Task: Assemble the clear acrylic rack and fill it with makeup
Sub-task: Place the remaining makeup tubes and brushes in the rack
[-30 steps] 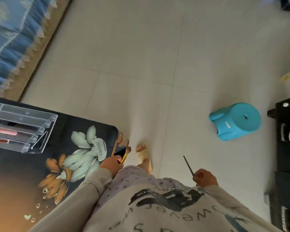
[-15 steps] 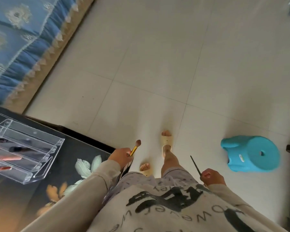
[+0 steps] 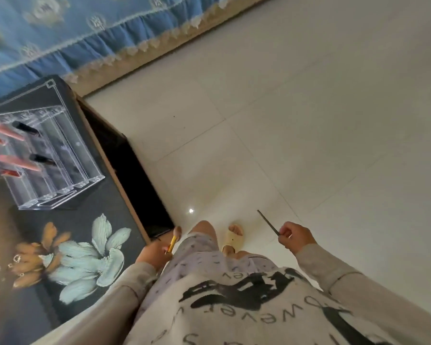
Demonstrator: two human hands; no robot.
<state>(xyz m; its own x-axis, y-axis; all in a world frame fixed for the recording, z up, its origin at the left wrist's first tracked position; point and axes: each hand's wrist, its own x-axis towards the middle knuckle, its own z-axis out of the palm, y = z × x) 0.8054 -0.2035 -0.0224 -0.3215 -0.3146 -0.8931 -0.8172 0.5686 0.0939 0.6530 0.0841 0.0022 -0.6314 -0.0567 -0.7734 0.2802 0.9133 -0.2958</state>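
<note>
A: Where is the clear acrylic rack (image 3: 60,155)?

B: On the dark tabletop (image 3: 105,210), toward its far corner, with one long side close along the right edge. It stands assembled, its long compartments side by side.

A: Is there makeup in it?

B: Yes. Pink tubes (image 3: 16,162) and a couple of dark tubes (image 3: 26,127) lie in the compartments farther from the right edge. Blur hides what the compartments nearest that edge hold.

A: And the hands?

B: The left hand (image 3: 152,255) is just off the near end of the tabletop's right edge. Its fingers are curled round a makeup brush (image 3: 172,241) with a gold handle, bristles pointing away from the body. The right hand (image 3: 295,236) is out over the floor (image 3: 296,115), well apart from the tabletop. It pinches a thin dark stick (image 3: 268,223) by its lower end. That could be a pencil or a liner, but it is too thin to tell.

A: How near are they to the rack?

B: Both are well apart from it. The left one is the nearer.

A: What else shows?

B: Printed flowers (image 3: 90,255), pale and orange, cover the near part of the tabletop. A blue bedspread (image 3: 85,33) with a fringed hem hangs beyond the far corner. The floor is pale tile. Between the hands, one foot in a pale slipper (image 3: 232,237) stands on it.
</note>
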